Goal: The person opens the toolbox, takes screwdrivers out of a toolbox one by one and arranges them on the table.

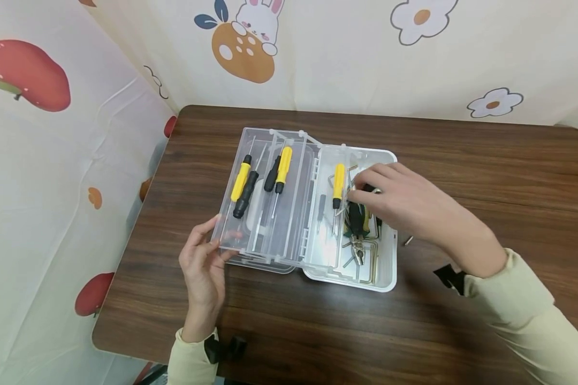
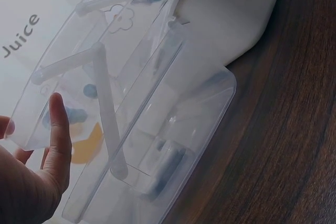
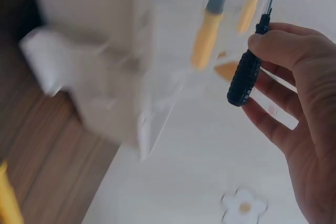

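Note:
A clear and white plastic toolbox lies unfolded on the table. My left hand grips the near left corner of its clear tray, fingers partly behind the plastic. Over the white compartment is my right hand. In the right wrist view, this hand pinches a black screwdriver by its handle, the shaft pointing away. Yellow-handled screwdrivers and black-handled screwdrivers rest in the tray sections. Below the right hand are dark-handled pliers and several hex keys.
The toolbox stands on a dark wooden table. A small metal piece lies on the wood right of the box. Patterned cloth hangs behind and at the left.

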Demonstrator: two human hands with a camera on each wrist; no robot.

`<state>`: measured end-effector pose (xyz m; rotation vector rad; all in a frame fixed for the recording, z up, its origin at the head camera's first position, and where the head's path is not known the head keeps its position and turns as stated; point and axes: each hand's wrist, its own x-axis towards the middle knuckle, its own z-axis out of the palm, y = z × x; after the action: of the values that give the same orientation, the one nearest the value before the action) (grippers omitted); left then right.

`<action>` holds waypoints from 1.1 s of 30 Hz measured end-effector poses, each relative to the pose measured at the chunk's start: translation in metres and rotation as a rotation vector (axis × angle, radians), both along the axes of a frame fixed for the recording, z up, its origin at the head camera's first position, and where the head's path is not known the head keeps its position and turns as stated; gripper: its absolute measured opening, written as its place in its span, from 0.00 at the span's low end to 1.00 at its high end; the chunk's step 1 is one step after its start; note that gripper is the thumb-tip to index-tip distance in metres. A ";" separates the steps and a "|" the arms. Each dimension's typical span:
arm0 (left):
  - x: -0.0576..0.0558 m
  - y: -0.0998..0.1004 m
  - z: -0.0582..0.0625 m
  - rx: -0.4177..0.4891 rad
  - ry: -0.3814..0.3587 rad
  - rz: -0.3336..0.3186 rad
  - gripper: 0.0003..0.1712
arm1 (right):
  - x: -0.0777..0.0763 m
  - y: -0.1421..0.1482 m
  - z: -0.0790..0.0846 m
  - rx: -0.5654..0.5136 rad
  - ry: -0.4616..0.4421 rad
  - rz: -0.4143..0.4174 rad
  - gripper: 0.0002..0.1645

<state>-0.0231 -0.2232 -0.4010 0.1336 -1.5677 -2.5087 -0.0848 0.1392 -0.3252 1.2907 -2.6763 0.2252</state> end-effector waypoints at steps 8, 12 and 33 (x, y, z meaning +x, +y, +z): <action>-0.002 -0.001 -0.002 -0.019 -0.005 0.001 0.25 | 0.014 0.055 -0.008 -0.140 0.003 -0.074 0.16; -0.002 -0.001 -0.003 -0.025 -0.003 0.001 0.25 | 0.018 0.078 -0.015 -0.176 0.011 -0.123 0.26; -0.002 -0.001 -0.002 -0.030 -0.004 0.002 0.25 | 0.002 0.110 -0.089 -0.123 -0.064 -0.175 0.21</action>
<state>-0.0253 -0.2246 -0.4029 0.1361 -1.6052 -2.4831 -0.0827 0.2494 -0.4141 1.0248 -2.7601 0.4070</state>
